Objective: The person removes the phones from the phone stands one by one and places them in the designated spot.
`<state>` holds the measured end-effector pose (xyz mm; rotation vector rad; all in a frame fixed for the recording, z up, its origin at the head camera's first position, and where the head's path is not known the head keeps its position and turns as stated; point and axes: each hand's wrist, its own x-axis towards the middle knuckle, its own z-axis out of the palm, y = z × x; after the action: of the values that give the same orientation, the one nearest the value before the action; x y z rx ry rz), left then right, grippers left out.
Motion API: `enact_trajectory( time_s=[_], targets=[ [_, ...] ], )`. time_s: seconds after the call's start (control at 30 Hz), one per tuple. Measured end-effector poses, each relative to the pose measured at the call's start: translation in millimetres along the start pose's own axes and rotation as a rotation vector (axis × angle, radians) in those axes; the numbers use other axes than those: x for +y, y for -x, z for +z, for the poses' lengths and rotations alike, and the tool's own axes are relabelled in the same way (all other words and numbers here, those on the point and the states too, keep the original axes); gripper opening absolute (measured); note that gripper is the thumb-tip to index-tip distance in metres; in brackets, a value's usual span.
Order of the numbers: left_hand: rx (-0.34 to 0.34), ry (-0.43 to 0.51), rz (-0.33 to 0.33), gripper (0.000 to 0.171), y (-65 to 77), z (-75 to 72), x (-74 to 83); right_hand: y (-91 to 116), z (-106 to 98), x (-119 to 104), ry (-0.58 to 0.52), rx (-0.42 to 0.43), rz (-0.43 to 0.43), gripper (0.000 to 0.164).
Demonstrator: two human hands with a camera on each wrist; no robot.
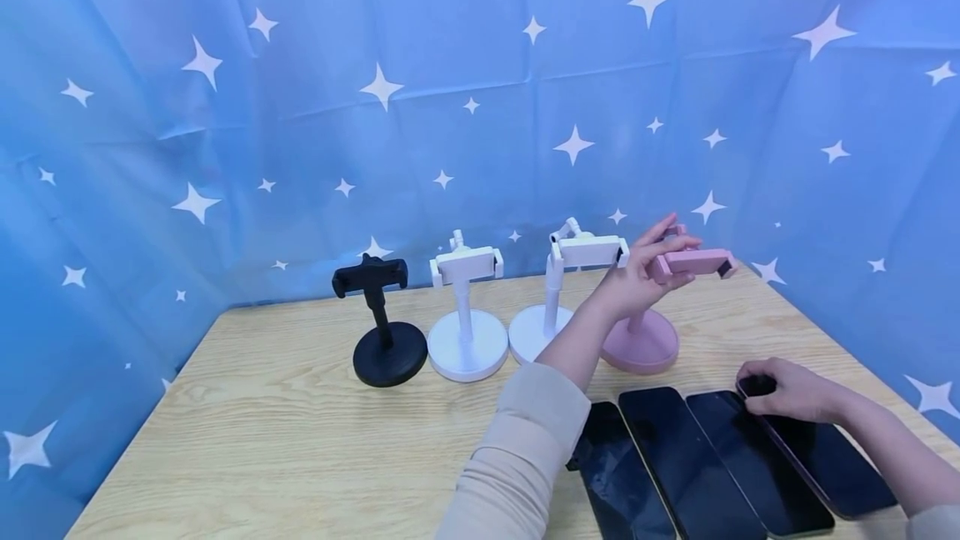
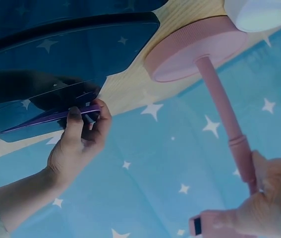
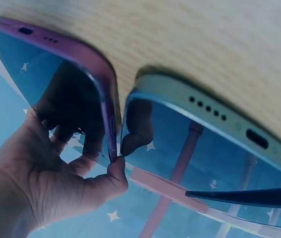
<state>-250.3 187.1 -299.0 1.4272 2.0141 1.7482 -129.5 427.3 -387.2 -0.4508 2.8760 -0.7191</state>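
My left hand (image 1: 636, 277) grips the clamp head of a pink phone stand (image 1: 643, 346), its thumb below the holder and fingers above and behind it. In the left wrist view, that left hand (image 2: 276, 201) is at the joint between the pole and holder. My right hand (image 1: 798, 392) holds the far end of a purple-edged phone (image 1: 832, 461), the rightmost of a row lying on the table. The right wrist view shows the thumb at the phone's side edge and the fingers round its end. A pale green-edged phone (image 3: 214, 106) lies close beside it.
Left of the pink stand are two white phone stands (image 1: 467, 346) and a black phone stand (image 1: 390, 354), their holders without phones. Several dark-screened phones (image 1: 686, 457) lie side by side at the front right of the wooden table (image 1: 300, 448). A blue starry cloth (image 1: 450, 40) hangs behind.
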Motion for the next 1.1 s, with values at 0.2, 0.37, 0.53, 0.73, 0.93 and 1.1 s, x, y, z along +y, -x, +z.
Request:
enact_trajectory(
  time_s=[0.2,0.37,0.53,0.73,0.93,1.1],
  targets=[
    [0.012,-0.061,-0.01,0.04,-0.5,1.6,1.9,2,3,-1,0.053,0.088,-0.031,0.017],
    [0.036,-0.081,-0.016,0.041,-0.7,6.1,1.1,3,4,-7,0.157,0.157,0.055,0.015],
    [0.048,-0.105,-0.035,0.041,0.0,9.2,0.9,5,7,-10,0.208,0.187,0.13,0.014],
    [0.073,-0.144,-0.026,0.041,-0.1,11.8,0.4,7,9,-9,0.206,0.208,0.141,0.014],
    [0.105,-0.165,-0.055,0.042,3.2,13.1,-1.9,5,13,-7,0.223,0.217,0.14,0.015],
    [0.117,-0.21,-0.089,0.053,12.5,10.3,-7.0,-2,17,-12,0.265,0.178,0.105,0.014]
  ],
)
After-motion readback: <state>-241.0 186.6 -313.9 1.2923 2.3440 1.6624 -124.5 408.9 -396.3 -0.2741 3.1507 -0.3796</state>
